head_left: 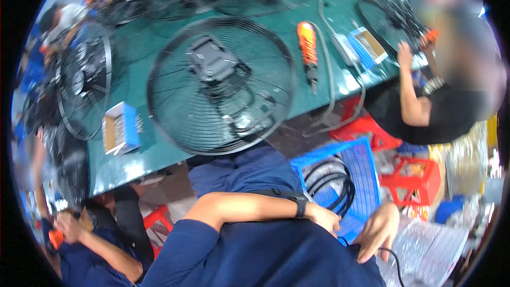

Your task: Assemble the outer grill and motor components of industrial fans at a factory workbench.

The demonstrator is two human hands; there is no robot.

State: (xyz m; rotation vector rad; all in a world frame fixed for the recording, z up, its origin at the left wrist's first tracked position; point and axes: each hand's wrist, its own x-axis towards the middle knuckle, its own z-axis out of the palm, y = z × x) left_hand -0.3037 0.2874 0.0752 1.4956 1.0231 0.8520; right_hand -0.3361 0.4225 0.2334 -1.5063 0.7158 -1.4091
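Observation:
My left hand (323, 218), below a dark wristwatch, reaches across my body to the right with its fingers curled together at the end of a thin black cable (396, 263). Beside it my right hand (380, 229) is closed on the same cable, which passes under its fingers and hangs down past my right side. Both hands are in front of a blue plastic basket (372, 172) that holds coiled black tubing or cord (348, 191). On the green table ahead of me lies a round black wire fan grille (289, 87) with a dark grey motor housing (212, 59) on it.
An orange electric screwdriver (308, 48) and a white power strip (345, 49) lie right of the grille. Blue boxes of small parts (130, 127) stand on the table (133, 167). Red stools (417, 180) are at right. Co-workers sit on both sides, near more fan grilles (109, 69).

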